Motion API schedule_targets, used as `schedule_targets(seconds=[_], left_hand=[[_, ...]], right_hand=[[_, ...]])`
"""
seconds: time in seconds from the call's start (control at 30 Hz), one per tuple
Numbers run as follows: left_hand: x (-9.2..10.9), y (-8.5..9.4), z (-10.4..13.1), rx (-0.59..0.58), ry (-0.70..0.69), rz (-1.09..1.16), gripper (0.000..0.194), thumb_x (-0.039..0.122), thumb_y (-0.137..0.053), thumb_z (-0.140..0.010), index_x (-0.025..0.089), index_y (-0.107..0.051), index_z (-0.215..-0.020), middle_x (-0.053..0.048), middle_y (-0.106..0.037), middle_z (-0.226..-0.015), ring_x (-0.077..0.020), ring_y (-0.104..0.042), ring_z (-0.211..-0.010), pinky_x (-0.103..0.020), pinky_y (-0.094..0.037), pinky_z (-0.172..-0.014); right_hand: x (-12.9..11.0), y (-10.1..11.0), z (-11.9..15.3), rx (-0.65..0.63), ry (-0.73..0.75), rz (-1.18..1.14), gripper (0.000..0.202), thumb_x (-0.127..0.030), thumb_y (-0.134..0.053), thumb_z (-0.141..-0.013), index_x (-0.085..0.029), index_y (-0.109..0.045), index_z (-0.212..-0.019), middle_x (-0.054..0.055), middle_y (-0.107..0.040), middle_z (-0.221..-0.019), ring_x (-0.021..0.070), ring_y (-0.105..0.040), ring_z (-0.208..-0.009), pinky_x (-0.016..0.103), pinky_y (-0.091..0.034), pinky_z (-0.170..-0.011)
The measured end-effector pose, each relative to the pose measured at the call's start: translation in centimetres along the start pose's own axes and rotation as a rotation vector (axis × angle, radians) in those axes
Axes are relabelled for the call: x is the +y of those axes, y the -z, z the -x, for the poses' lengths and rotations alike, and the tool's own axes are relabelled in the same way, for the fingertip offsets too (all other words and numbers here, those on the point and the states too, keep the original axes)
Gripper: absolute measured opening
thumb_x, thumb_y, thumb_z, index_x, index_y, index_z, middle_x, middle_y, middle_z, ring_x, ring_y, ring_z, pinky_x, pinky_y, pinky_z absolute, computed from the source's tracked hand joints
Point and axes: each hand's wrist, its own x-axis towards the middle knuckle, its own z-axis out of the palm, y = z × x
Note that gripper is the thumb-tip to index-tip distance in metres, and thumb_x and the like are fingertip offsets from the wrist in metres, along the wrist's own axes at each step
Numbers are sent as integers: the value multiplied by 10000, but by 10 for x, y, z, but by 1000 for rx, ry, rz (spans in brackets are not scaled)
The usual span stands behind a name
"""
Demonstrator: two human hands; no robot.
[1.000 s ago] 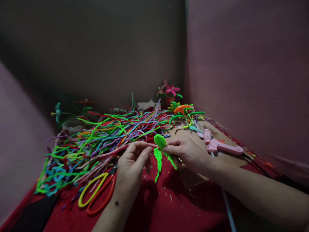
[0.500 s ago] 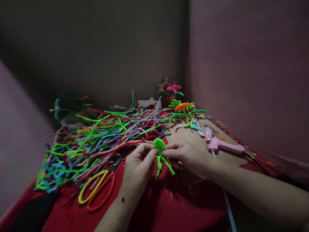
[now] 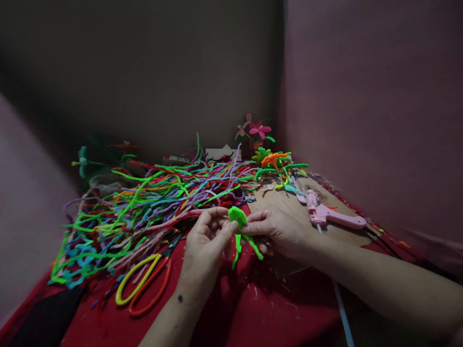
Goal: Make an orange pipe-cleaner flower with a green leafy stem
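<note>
Between my two hands is a bright green pipe-cleaner piece (image 3: pixel 237 216), with a rounded flat top and two loose ends hanging below. My left hand (image 3: pixel 208 238) pinches it from the left, thumb across its lower front. On the other side my right hand (image 3: pixel 277 229) grips its right edge between thumb and fingers. Both hands are raised over the red cloth (image 3: pixel 249 308). Left of my left hand lie scissors (image 3: pixel 144 282) with one yellow and one red handle loop; their blades run partly under the pile of coloured pipe cleaners (image 3: pixel 162 193).
A pink glue gun (image 3: pixel 338 217) rests on a brown board (image 3: pixel 289 207) at the right, its cord trailing right. Finished pipe-cleaner flowers (image 3: pixel 275 160) lie behind the board; a pink flower (image 3: pixel 259 129) stands farther back. A black flat object (image 3: pixel 48 315) sits at the front left.
Fingers of my left hand have shifted slightly on the green piece, which has turned a little. Both hands still hold it in nearly the same place.
</note>
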Motion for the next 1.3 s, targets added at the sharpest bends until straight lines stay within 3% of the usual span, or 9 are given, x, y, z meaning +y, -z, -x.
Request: schedule_targets(seconds=[0.13,0.3,0.53,0.67,0.83,1.17,1.3], left_hand=[[2,0,2,48,-110,-118,253,251,-663,-716,186,-574,-944,25,-593,-689,-64,-468,-490,-162,-352,-416],[7,-2,8,53,-202,-255,83,238,-617,-758,179,-612,-816,10,-611,-705,-82,-488,-538,-182,-367,-459],[11,2,9,55,-210,-320,53,231,-596,-779,193,-607,-815,45,-542,-620,-69,-421,-484,-190,-354,-453],[12,2,9,51,-189,-309,56,241,-596,-784,193,-599,-813,48,-534,-614,-67,-432,-497,-185,-353,-460],[14,0,10,54,-191,-287,50,231,-600,-782,191,-598,-811,47,-550,-628,-62,-439,-499,-178,-358,-461],[8,-1,12,38,-262,-332,29,203,-581,-797,184,-588,-818,41,-558,-673,-56,-458,-522,-165,-382,-485],[13,-2,9,55,-218,-215,207,237,-610,-767,221,-519,-951,54,-557,-699,-64,-476,-507,-168,-390,-458]], right_hand=[[-2,-3,4,36,-2,147,215,-319,-629,-742,-128,-604,-648,-70,-442,-382,42,-372,-321,166,-247,-324],[-3,-2,7,19,-9,216,211,-317,-616,-757,-122,-615,-677,-66,-453,-380,43,-390,-331,157,-257,-330],[1,5,3,-162,-44,-7,199,-291,-611,-775,-99,-642,-733,-49,-508,-455,30,-398,-330,150,-284,-328],[2,7,0,-209,-112,-115,181,-257,-624,-755,-78,-649,-763,-1,-611,-596,15,-416,-331,137,-307,-314],[3,8,-2,-185,-195,-180,147,-220,-668,-693,-86,-629,-739,29,-671,-659,21,-444,-308,128,-326,-290],[1,3,-1,-142,-152,-100,116,-204,-661,-692,-89,-647,-681,2,-649,-574,5,-384,-279,129,-252,-271],[-4,2,1,-49,-69,-75,129,-223,-647,-706,-96,-664,-726,10,-665,-623,0,-371,-285,135,-224,-274]])
